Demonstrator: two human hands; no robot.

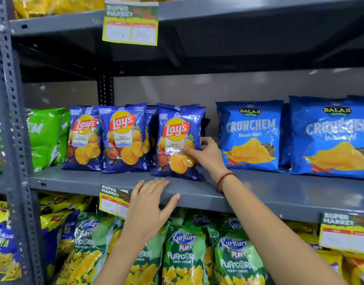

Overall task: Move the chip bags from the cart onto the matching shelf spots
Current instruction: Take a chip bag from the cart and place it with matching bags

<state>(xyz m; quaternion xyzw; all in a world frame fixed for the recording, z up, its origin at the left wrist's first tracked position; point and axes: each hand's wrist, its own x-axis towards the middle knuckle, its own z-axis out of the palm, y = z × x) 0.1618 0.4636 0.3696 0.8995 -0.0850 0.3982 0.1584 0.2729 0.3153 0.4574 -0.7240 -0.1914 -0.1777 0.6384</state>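
A dark blue Lay's bag (178, 138) stands upright on the grey middle shelf (259, 194), rightmost of a row of matching Lay's bags (123, 138). My right hand (205, 155) rests against that bag's right edge, thumb on its front and fingers curled behind, pinching it. My left hand (148, 204) lies flat, fingers spread, over the shelf's front lip just below the bag, holding nothing. The cart is out of view.
Light blue Balaji Crunchem bags (250, 134) stand right of the Lay's row, with a gap between. Green bags (44, 136) sit to the left. Kurkure Puffcorn bags (184, 254) fill the shelf below. Price tags (113, 200) hang from shelf lips. A perforated steel post (14, 140) rises at left.
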